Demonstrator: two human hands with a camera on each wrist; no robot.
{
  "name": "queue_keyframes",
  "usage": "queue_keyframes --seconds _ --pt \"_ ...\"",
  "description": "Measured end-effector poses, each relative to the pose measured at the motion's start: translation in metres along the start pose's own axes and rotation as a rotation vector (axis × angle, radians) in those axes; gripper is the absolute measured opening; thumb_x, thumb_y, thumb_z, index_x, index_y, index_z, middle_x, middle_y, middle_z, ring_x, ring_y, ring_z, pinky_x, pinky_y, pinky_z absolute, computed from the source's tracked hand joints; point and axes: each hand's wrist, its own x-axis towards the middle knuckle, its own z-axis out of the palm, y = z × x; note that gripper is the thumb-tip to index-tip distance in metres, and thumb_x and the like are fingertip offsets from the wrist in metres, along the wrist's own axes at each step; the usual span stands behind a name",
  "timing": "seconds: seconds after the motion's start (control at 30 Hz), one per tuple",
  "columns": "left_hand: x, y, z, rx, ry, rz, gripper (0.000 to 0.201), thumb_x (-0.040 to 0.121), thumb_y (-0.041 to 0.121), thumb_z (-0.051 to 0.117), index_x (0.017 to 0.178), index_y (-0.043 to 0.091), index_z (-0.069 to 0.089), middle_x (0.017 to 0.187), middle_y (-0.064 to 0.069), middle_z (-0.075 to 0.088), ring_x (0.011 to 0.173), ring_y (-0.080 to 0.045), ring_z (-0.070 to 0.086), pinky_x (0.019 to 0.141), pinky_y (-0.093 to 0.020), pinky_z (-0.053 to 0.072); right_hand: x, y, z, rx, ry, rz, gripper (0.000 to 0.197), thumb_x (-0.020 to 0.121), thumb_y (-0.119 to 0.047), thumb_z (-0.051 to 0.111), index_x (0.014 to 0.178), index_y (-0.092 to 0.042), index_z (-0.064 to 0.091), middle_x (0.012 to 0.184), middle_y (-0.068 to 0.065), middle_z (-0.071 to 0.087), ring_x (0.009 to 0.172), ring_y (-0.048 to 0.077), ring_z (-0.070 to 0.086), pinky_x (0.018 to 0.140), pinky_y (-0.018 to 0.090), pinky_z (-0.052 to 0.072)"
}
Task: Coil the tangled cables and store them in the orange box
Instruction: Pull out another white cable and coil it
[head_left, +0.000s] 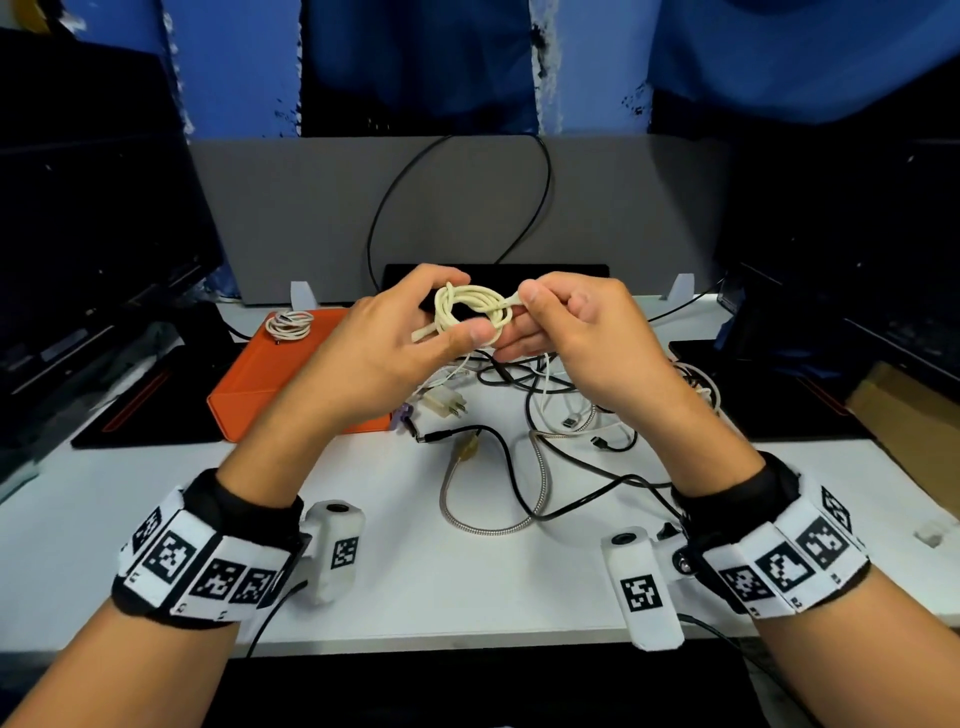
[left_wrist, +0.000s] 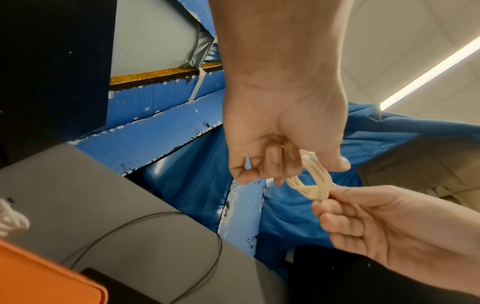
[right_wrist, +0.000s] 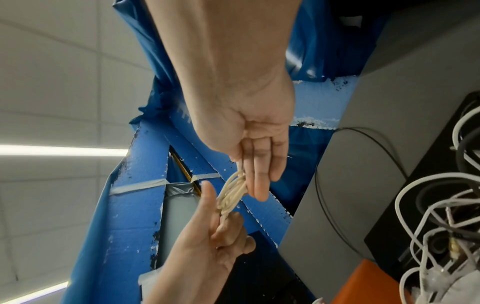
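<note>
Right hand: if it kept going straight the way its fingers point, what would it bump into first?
Probably the left hand. The right hand points leftward and pinches the cream cable coil, which the left hand holds from the other side. Depth is hard to judge.

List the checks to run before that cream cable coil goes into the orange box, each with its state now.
1. Cream cable coil wound in loops: ok.
2. Left hand grip on the coil: ok.
3. Right hand pinches the free end: ok.
4. End secured round the loops: cannot tell.
5. Bare room in the orange box beside the stored coil: ok.
6. Tangled cables cleared from the table: not ok.
</note>
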Motion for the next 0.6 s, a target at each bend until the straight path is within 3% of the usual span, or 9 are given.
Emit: queue_keyframes --seconds 0.03,0.1,0.17,0.23,0.27,0.33,0.43,0.5,0.6 --pt "0.000 -0.001 0.001 -0.085 -0.034 -0.022 0.055 0.087 0.078 0.047 0.121 0.037 0.057 0.069 0.006 0.062 0.060 -0.017 0.055 0.058 -0.041 0.046 0.000 0.002 0.001 -0.015 -0.006 -0.002 0.029 0.110 -0.022 0.047 0.097 -0.009 0.070 0.083 0.009 0.079 0.077 0.024 0.079 0.085 0.049 0.062" --pt "0.002 -0.003 0.002 -0.268 -0.071 -0.062 0.051 0.094 0.070 0.045 0.113 0.028 0.065 0.066 -0.004 0.059 0.060 -0.032 0.046 0.058 -0.045 0.038 0.000 0.005 0.001 -0.023 -0.009 0.002 0.028 0.110 -0.022 0.049 0.095 -0.011 0.069 0.083 0.008 0.079 0.077 0.023 0.079 0.085 0.048 0.062" --pt "0.004 -0.003 0.001 -0.358 -0.083 -0.083 0.033 0.101 0.052 0.054 0.113 0.025 0.069 0.085 -0.006 0.074 0.074 -0.039 0.062 0.071 -0.051 0.049 0.001 0.007 0.001 -0.027 -0.005 0.010 0.026 0.109 -0.022 0.050 0.094 -0.012 0.069 0.085 0.008 0.079 0.077 0.021 0.079 0.085 0.046 0.062" --pt "0.005 -0.003 0.000 -0.396 -0.073 -0.086 0.021 0.101 0.031 0.062 0.117 0.021 0.070 0.103 -0.004 0.078 0.090 -0.024 0.073 0.087 -0.043 0.056 0.002 0.010 0.001 -0.036 -0.006 0.014 0.025 0.109 -0.023 0.051 0.095 -0.013 0.069 0.088 0.006 0.079 0.078 0.020 0.079 0.086 0.047 0.062" --pt "0.005 -0.005 0.000 -0.404 -0.054 -0.093 0.020 0.099 0.026 0.064 0.118 0.020 0.071 0.105 -0.005 0.078 0.091 -0.020 0.074 0.087 -0.037 0.057 0.002 0.011 0.001 -0.031 -0.018 0.017 0.024 0.108 -0.024 0.052 0.095 -0.014 0.069 0.089 0.006 0.079 0.079 0.020 0.079 0.087 0.049 0.061" --pt "0.008 -0.009 -0.005 -0.394 -0.007 -0.124 0.021 0.096 0.024 0.069 0.116 0.020 0.073 0.100 -0.008 0.078 0.088 -0.022 0.075 0.083 -0.035 0.057 0.002 0.013 0.000 -0.016 -0.058 0.048 0.023 0.108 -0.028 0.053 0.098 -0.016 0.070 0.093 0.003 0.079 0.081 0.019 0.079 0.092 0.050 0.059" --pt "0.031 -0.034 -0.029 -0.272 0.081 -0.190 0.024 0.093 0.023 0.074 0.117 0.017 0.073 0.096 -0.018 0.077 0.082 -0.032 0.075 0.082 -0.045 0.056 0.002 0.015 -0.008 -0.156 -0.171 0.108 0.024 0.107 -0.043 0.051 0.105 -0.027 0.068 0.099 -0.007 0.078 0.083 0.010 0.077 0.093 0.046 0.059" --pt "0.055 -0.053 -0.052 -0.140 0.165 -0.237 0.024 0.093 0.021 0.075 0.116 0.013 0.072 0.092 -0.016 0.076 0.068 -0.019 0.072 0.076 -0.038 0.054 0.003 0.020 -0.018 -0.365 -0.266 0.126 0.026 0.102 -0.058 0.048 0.103 -0.039 0.066 0.099 -0.013 0.077 0.083 0.004 0.075 0.089 0.045 0.060" --pt "0.089 -0.081 -0.075 0.046 0.208 -0.345 0.022 0.092 0.019 0.076 0.110 0.008 0.072 0.087 -0.009 0.074 0.053 -0.004 0.064 0.061 -0.024 0.053 0.006 0.026 -0.028 -0.684 -0.442 0.225 0.033 0.097 -0.066 0.051 0.108 -0.039 0.067 0.104 -0.010 0.073 0.095 0.012 0.071 0.091 0.041 0.057"
